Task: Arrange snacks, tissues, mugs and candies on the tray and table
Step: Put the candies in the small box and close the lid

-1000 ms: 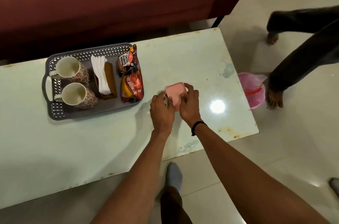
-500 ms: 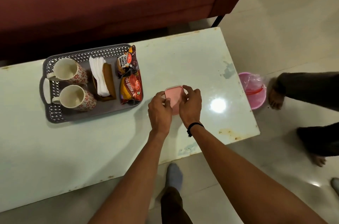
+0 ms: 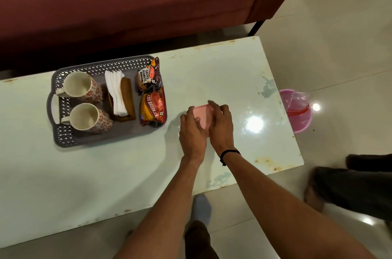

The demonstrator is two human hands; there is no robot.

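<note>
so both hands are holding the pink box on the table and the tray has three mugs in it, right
Not quite: the tray holds two mugs, not three, one mug behind the other mug, as the head view shows. The rest stands: the left hand and right hand both hold the pink box on the table.

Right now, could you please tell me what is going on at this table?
A person holds a small pink box on the table with both hands, the left hand and right hand curled around its sides. Beside it, the grey tray already carries two mugs, tissues in a holder and two snack packets.
</note>
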